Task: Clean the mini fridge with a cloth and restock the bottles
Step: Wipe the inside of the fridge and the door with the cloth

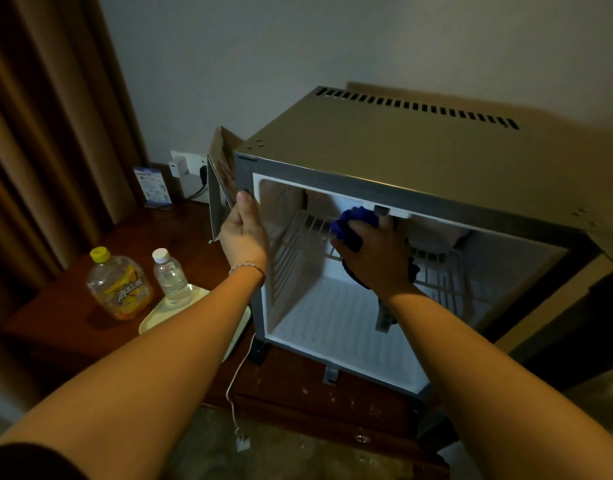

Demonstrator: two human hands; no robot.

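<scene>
Yellow-capped bottle (119,284) way over on the left, standing upright on the dark wood table (55,317), with the white-capped water bottle (171,277) just beside it on the pale tray (152,322). Both still outside, so restocking not started yet, by the look of it.

Moving right: left hand (244,233) wrapped round the front left edge of the mini fridge (384,150), thumb up on the frame, seemingly just steadying the box. Door (222,181) swung out behind that hand, edge-on to the camera.

Further right, inside the cavity: right hand (371,258) bunched on the blue cloth (353,223), pressed up near the ceiling, just under the white light housing (388,211). Wire shelf (308,233) right below the knuckles, running left to right across the opening. Can't tell whether the cloth actually touches the ceiling or the back wall.

So, the key bit: still mid-wipe, and the bottles sit low and to the left of both hands, well apart from the right one. Left hand clearly nearer for grabbing them later. Probably worth finishing the floor and side walls first.
</scene>
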